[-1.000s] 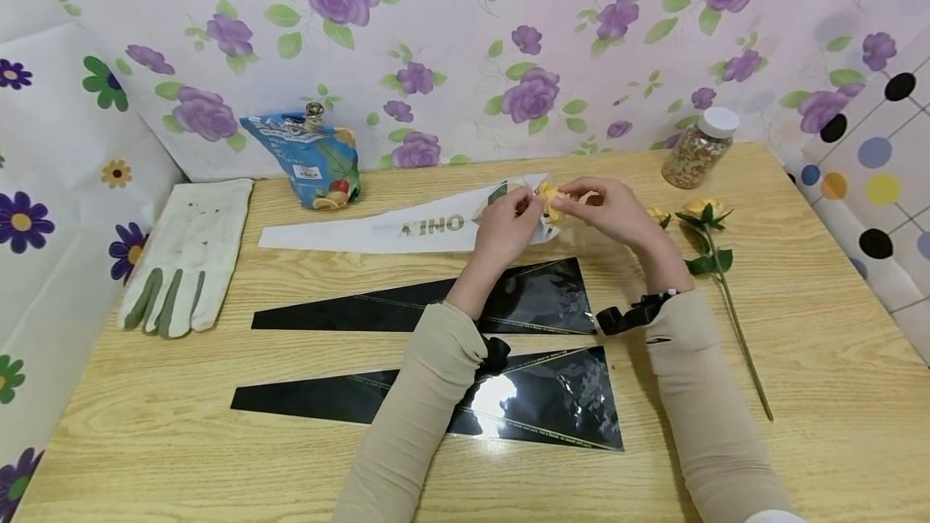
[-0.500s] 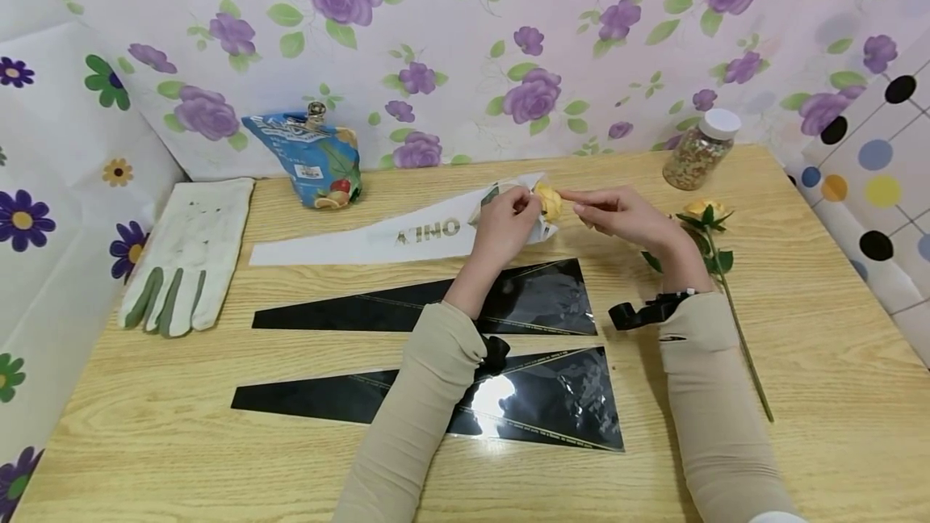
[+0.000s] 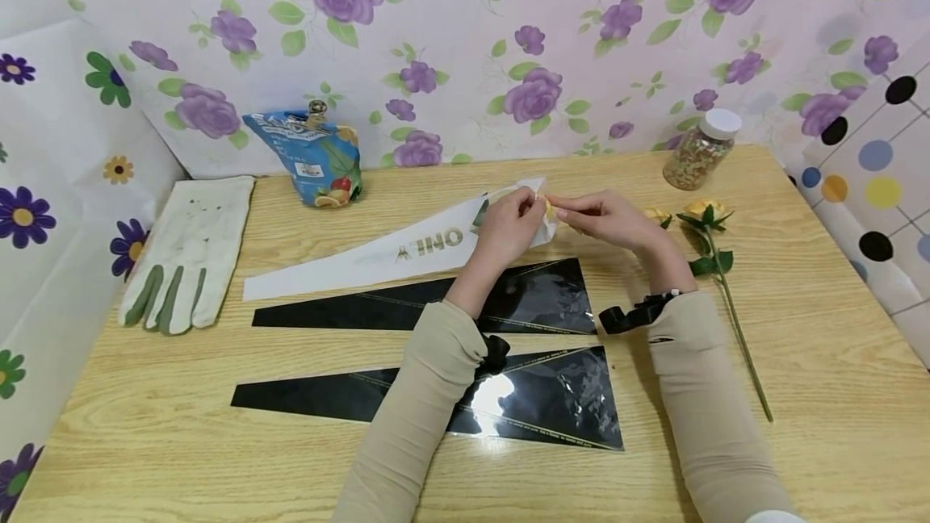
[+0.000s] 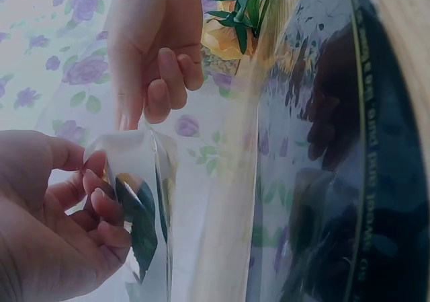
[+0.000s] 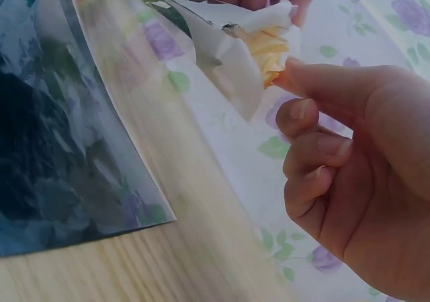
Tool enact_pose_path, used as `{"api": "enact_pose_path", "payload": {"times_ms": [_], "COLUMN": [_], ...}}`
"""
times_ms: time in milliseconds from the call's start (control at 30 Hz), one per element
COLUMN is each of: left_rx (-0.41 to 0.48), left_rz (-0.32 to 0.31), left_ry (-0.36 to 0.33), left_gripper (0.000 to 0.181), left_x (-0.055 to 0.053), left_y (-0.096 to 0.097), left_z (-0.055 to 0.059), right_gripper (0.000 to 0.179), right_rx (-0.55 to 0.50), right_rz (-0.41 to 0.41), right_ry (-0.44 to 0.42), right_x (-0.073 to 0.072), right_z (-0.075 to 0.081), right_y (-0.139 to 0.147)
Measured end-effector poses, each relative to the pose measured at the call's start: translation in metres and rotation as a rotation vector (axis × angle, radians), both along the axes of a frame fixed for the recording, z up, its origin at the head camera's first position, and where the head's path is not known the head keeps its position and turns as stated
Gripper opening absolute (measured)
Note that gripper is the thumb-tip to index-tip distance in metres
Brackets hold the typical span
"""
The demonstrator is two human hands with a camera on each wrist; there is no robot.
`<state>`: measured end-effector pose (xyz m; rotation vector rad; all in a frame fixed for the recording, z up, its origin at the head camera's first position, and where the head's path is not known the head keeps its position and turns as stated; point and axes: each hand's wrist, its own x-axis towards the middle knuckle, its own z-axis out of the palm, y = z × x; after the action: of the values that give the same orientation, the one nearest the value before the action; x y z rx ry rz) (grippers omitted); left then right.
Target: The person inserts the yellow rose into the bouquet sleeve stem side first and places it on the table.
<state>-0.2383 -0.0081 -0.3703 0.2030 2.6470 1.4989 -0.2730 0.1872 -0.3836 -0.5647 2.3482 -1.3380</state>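
Observation:
A white tapered flower sleeve (image 3: pixel 363 263) with gold "ONLY" lettering holds a yellow artificial rose (image 5: pixel 269 50) inside its wide end. My left hand (image 3: pixel 512 224) pinches the sleeve's rim between thumb and fingers. Green leaves (image 4: pixel 140 231) show through the sleeve in the left wrist view. From the right, my right hand (image 3: pixel 606 218) reaches into the mouth, thumb and forefinger pinching the rose's petals, its other fingers curled (image 5: pixel 316 147). In the head view the bloom is mostly hidden behind my left fingers.
Two black sleeves, an upper one (image 3: pixel 538 293) and a lower one (image 3: pixel 552 406), lie under my forearms. Yellow roses (image 3: pixel 705 216) lie at right, near a white-lidded jar (image 3: pixel 699 153). A clipped blue pouch (image 3: pixel 316 156) and a work glove (image 3: pixel 192 244) are at left.
The white sleeve's narrow end has swung toward the near side. My right hand drew back from the bloom, then returned to it. Less of the bloom shows now.

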Motion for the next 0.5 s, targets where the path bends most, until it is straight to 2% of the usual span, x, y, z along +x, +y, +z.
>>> {"api": "enact_pose_path", "payload": {"times_ms": [267, 500], "left_rx": [0.05, 0.086], "left_rz": [-0.014, -0.007], "left_ry": [0.02, 0.029], "left_gripper": [0.026, 0.027], "left_x": [0.0002, -0.0019], "left_y": [-0.0014, -0.0038], "left_z": [-0.0016, -0.005], "right_gripper": [0.047, 0.052], "right_rx": [0.047, 0.008], "right_rz": [0.075, 0.187], "right_ry": [-0.088, -0.075], "right_x": [-0.001, -0.0033], "right_z": [-0.0006, -0.0028], "right_y": [-0.0047, 0.0012]}}
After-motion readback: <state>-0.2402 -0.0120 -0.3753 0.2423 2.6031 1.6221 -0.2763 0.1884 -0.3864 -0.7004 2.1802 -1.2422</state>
